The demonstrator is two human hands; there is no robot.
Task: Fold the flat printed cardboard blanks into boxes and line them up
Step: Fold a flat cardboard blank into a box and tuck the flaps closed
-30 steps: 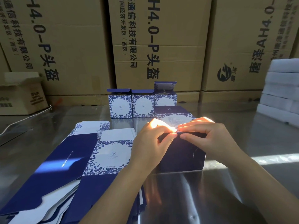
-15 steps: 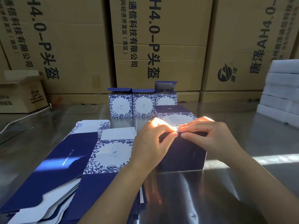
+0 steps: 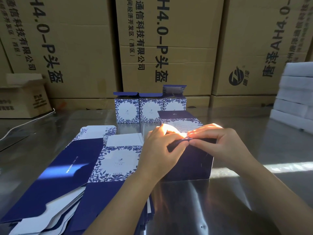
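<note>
Stacked brown cartons [image 3: 169, 48] back a shiny steel table [image 3: 237, 209], where a fanned pile of flat blanks [image 3: 76, 167] lies left of the dark blue box [image 3: 191, 163]. The left hand [image 3: 157, 153] and right hand [image 3: 225, 146] pinch that box's top edge with curled fingers, their tips meeting. Three folded boxes [image 3: 149, 109] stand in a row behind it, and white slabs [image 3: 294, 95] are stacked far to its right.

Steel table [image 3: 220, 200]; blanks [image 3: 71, 170]; 3 boxes [image 3: 149, 109]
</note>
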